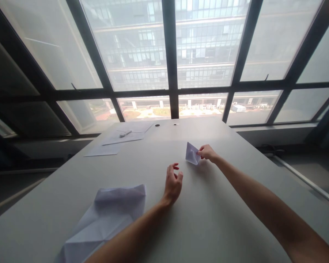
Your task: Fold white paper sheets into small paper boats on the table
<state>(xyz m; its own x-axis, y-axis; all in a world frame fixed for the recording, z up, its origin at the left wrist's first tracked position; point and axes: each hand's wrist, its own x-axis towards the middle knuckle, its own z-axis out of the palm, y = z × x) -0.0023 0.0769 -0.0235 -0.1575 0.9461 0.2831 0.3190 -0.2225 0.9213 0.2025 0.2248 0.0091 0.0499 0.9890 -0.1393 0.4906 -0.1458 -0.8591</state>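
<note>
My right hand (pixel 207 152) is stretched far over the grey table (pixel 214 215) and pinches the right edge of a small folded white paper shape (pixel 192 153), which stands on the tabletop. My left hand (pixel 172 183) hovers just above the table a little nearer and to the left of that shape, fingers curled and apart, holding nothing. A larger creased and partly folded white sheet (pixel 106 219) lies flat on the table near my left forearm.
Flat paper sheets (pixel 117 140) with a small pen-like object (pixel 125 133) lie at the far left of the table. Two round holes (pixel 166 125) mark the far edge. Large dark-framed windows (pixel 171 87) rise behind the table.
</note>
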